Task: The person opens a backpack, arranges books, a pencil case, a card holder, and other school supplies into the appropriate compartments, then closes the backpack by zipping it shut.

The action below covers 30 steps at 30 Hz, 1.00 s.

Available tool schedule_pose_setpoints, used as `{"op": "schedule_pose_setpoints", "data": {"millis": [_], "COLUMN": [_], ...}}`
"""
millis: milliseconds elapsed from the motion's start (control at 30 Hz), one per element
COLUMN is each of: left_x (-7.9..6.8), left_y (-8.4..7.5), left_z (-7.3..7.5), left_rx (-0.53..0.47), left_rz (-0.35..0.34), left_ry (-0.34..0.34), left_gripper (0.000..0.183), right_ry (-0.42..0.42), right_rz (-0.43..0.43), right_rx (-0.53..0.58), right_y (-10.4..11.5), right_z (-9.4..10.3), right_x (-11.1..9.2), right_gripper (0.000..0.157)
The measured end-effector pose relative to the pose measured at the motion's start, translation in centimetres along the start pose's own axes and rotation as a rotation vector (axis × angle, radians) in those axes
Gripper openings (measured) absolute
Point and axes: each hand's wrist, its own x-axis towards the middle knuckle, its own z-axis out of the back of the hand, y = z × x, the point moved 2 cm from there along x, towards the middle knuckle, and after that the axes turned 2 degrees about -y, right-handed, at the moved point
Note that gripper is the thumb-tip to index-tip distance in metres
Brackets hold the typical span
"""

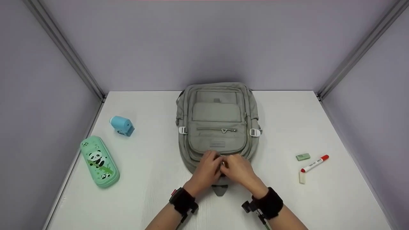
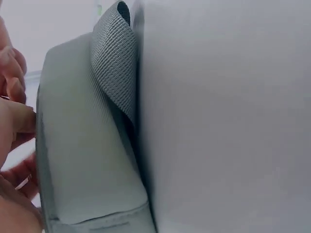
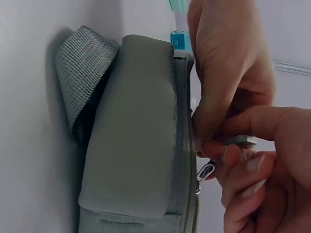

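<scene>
A grey-green backpack [image 1: 217, 111] lies flat on the white table, its front pocket facing up. Both hands meet at its near edge, by the zipper [image 3: 188, 145]. My left hand [image 1: 207, 169] has its fingers bent at this edge and pinches the fabric beside the zipper; its fingertips are partly hidden. In the right wrist view, the right hand [image 3: 262, 179] holds a small grey zipper pull [image 3: 241, 141] between thumb and finger. Another metal zipper pull [image 3: 206, 171] hangs just below the fingers. A grey webbing strap [image 2: 114, 58] loops out under the bag's edge.
On the left lie a green panda pencil case [image 1: 99, 162] and a blue bottle-shaped item [image 1: 122, 125]. At right are a green eraser [image 1: 303, 157], a red-and-white marker [image 1: 315, 164] and a small cream block [image 1: 302, 178]. Grey panels [image 1: 207, 44] enclose the table.
</scene>
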Motion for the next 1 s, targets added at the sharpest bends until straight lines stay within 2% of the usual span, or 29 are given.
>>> {"op": "schedule_pose_setpoints", "data": {"millis": [200, 333, 467, 600, 700, 767, 867, 933, 1000], "left_x": [-0.1, 0.1, 0.7, 1.3, 1.4, 1.4, 1.3, 1.3, 1.4], "left_y": [-0.3, -0.2, 0.0, 0.4, 0.6, 0.5, 0.5, 0.5, 0.4], "left_z": [-0.3, -0.4, -0.3, 0.0, 0.1, -0.1, -0.2, -0.1, -0.1], "left_rx": [-0.068, -0.215, -0.439, -0.612, -0.734, -0.788, -0.822, -0.805, -0.770], "left_rz": [-0.016, 0.035, 0.159, 0.334, 0.450, 0.513, 0.579, 0.595, 0.587], "left_ry": [0.003, 0.048, 0.121, 0.175, 0.209, 0.222, 0.230, 0.215, 0.200], "left_gripper": [0.019, 0.014, 0.021, 0.033, 0.034, 0.032, 0.030, 0.028, 0.024], "right_ry": [-0.031, -0.017, 0.002, 0.121, 0.187, 0.152, 0.051, -0.005, -0.030], "right_rz": [0.072, 0.086, 0.121, 0.183, 0.135, 0.063, -0.026, -0.021, 0.024], "right_rx": [-0.050, -0.037, -0.019, 0.021, 0.061, 0.051, 0.010, -0.014, -0.017], "right_y": [0.0, -0.3, -0.5, -0.8, -1.8, -3.0, -4.8, -5.6, -6.0], "right_z": [0.2, 0.2, 0.2, 0.5, 1.4, 2.1, 2.7, 2.6, 2.3], "right_x": [-0.5, -0.6, -0.7, -0.7, -0.4, 0.1, 0.8, 1.2, 1.5], "right_gripper": [0.035, 0.033, 0.026, 0.011, 0.004, 0.010, 0.016, 0.019, 0.023]}}
